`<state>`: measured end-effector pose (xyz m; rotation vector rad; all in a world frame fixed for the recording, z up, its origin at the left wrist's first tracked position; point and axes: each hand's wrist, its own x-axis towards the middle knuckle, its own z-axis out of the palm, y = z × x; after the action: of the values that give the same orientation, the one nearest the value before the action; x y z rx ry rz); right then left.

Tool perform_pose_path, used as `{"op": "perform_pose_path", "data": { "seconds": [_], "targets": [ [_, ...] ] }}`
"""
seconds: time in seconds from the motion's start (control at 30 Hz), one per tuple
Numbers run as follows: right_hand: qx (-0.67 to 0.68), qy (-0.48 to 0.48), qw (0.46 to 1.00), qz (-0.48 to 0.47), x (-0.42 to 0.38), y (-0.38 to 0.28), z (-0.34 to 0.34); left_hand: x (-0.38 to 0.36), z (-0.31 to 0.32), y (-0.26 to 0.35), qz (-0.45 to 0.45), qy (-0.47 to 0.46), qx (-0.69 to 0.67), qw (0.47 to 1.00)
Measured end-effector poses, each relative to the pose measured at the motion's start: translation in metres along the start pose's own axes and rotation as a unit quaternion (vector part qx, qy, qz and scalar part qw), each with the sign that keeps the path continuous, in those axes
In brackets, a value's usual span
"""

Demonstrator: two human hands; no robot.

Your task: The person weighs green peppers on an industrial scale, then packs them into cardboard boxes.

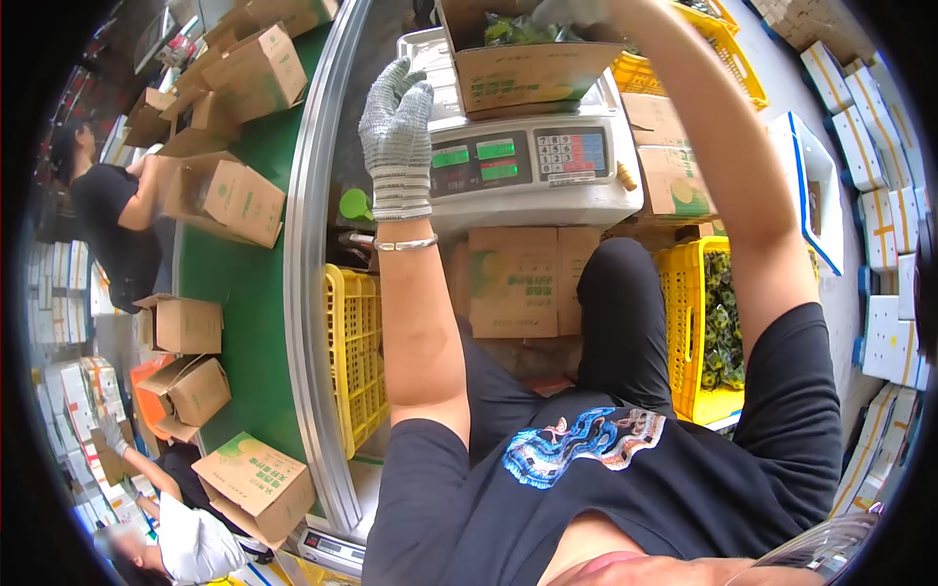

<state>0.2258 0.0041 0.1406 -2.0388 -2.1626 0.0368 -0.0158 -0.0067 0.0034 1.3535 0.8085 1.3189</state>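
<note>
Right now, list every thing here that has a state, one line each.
Carton on the scale: open, green produce inside.
Weighing scale: switched on, green displays lit.
Left hand: gloved, raised, open, holding nothing.
Right hand: gloved, at the carton's top edge; grip unclear.
Cartons on the conveyor: flaps open.
Right yellow crate: holds green produce.

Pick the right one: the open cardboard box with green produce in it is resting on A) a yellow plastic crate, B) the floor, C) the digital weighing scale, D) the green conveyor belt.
C: the open box sits on top of the scale, just above its lit green displays, while the conveyor belt runs off to the side.
</note>
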Motion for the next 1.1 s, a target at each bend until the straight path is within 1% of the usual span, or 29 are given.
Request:
{"op": "perform_pose_path", "data": {
  "seconds": [0.13, 0.2, 0.23, 0.27, 0.33, 0.43, 0.53, 0.67, 0.7, 0.73, 0.77, 0.8, 0.83, 0.87, 0.9, 0.93, 0.97, 1.0, 1.03, 1.07, 1.1],
  "targets": [
    [-0.038, -0.096, 0.994, 0.043, 0.006, -0.010, 0.024, -0.003, 0.012, 0.001, -0.010, -0.058, -0.029, 0.998],
    [-0.041, -0.139, 0.987, 0.067, 0.006, -0.009, 0.026, -0.005, 0.018, 0.004, 0.037, -0.081, 0.049, 0.995],
    [-0.041, -0.159, 0.983, 0.076, 0.005, -0.008, 0.027, -0.011, 0.024, 0.008, 0.025, -0.079, 0.019, 0.996],
    [-0.040, -0.181, 0.979, 0.087, 0.003, -0.007, 0.028, -0.009, 0.025, 0.003, 0.079, -0.090, 0.058, 0.991],
    [-0.040, -0.220, 0.969, 0.104, -0.002, -0.007, 0.030, -0.008, 0.027, -0.005, 0.135, -0.082, 0.102, 0.982],
    [-0.048, -0.275, 0.953, 0.119, -0.005, -0.005, 0.034, -0.013, 0.031, -0.007, 0.103, -0.079, 0.089, 0.987],
    [-0.116, -0.313, 0.938, 0.097, 0.033, 0.013, 0.069, -0.012, 0.030, -0.012, 0.101, -0.080, 0.144, 0.981],
    [-0.143, -0.241, 0.953, 0.112, 0.071, 0.042, 0.105, -0.012, 0.033, -0.012, 0.158, -0.073, 0.251, 0.952],
    [-0.150, -0.224, 0.955, 0.120, 0.067, 0.053, 0.107, -0.016, 0.037, -0.005, 0.142, -0.066, 0.261, 0.953],
    [-0.083, -0.138, 0.984, 0.079, 0.000, 0.009, 0.041, -0.021, 0.042, -0.002, 0.120, -0.071, 0.184, 0.973],
    [0.009, -0.002, 0.997, 0.074, 0.008, 0.024, 0.054, -0.020, 0.042, -0.004, 0.117, -0.064, 0.207, 0.969],
    [0.081, 0.096, 0.985, 0.114, -0.026, 0.015, 0.037, -0.018, 0.041, -0.007, 0.116, -0.060, 0.228, 0.965],
    [0.092, 0.166, 0.978, 0.084, -0.071, 0.004, 0.017, -0.018, 0.043, -0.004, 0.164, -0.062, 0.255, 0.951],
    [0.166, 0.393, 0.901, 0.082, -0.089, 0.006, 0.034, -0.019, 0.044, 0.000, 0.212, -0.063, 0.278, 0.935],
    [0.268, 0.475, 0.836, 0.070, -0.106, 0.003, 0.047, -0.018, 0.037, -0.007, 0.200, -0.040, 0.238, 0.949],
    [0.326, 0.507, 0.798, 0.016, -0.127, -0.004, 0.057, -0.020, 0.037, -0.014, 0.185, -0.014, 0.198, 0.962],
    [0.369, 0.497, 0.785, 0.009, -0.151, -0.024, 0.062, -0.037, 0.056, 0.001, 0.097, -0.038, 0.080, 0.991],
    [0.374, 0.461, 0.803, -0.056, -0.158, -0.030, 0.086, -0.054, 0.076, 0.017, 0.002, -0.060, -0.035, 0.998],
    [0.396, 0.408, 0.822, -0.024, -0.173, -0.046, 0.105, -0.057, 0.083, 0.013, -0.068, -0.114, -0.151, 0.980],
    [0.420, 0.352, 0.836, 0.007, -0.186, -0.055, 0.118, -0.060, 0.091, 0.008, -0.149, -0.152, -0.255, 0.943],
    [0.406, 0.372, 0.834, 0.004, -0.201, -0.045, 0.122, -0.066, 0.094, -0.001, -0.106, -0.185, -0.124, 0.969]
  ]
}}
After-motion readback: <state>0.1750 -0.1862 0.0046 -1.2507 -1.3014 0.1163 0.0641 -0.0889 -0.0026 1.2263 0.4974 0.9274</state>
